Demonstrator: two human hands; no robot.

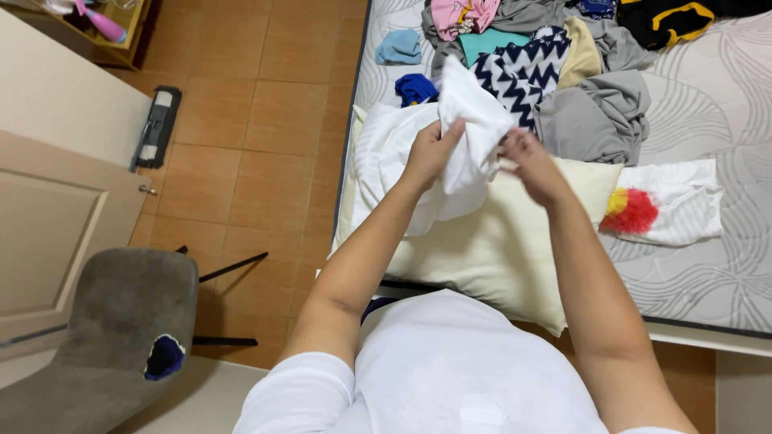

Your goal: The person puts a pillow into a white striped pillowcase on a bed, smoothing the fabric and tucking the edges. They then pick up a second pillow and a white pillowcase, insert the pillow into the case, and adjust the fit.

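1. A person standing at the edge of a bed holds up a white cloth, apparently a pillowcase, above a cream pillow that lies directly beneath both hands.

2. The left hand is clenched on the cloth's left edge, thumb and fingers pinching the fabric. The right hand grasps the opposite edge, fingers curled into the folds.

3. The cloth rises in a peak above and between the hands, while the rest of it trails down left of the left hand and spreads over the pillow's upper corner.

4. Beyond the hands lies a heap of laundry: a navy and white zigzag garment just behind the cloth, grey clothing beyond the right hand, and a small blue item beyond the left hand.

5. To the right of the right hand, a white towel with a red and yellow patch lies flat on the bed.

6. Judged from the grip, the work is best done by finding the open hem, keeping both edges taut and apart, and working the fabric evenly so no bunching hides the corners.

7. Far to the left of the left hand, a grey chair stands on the tiled floor.
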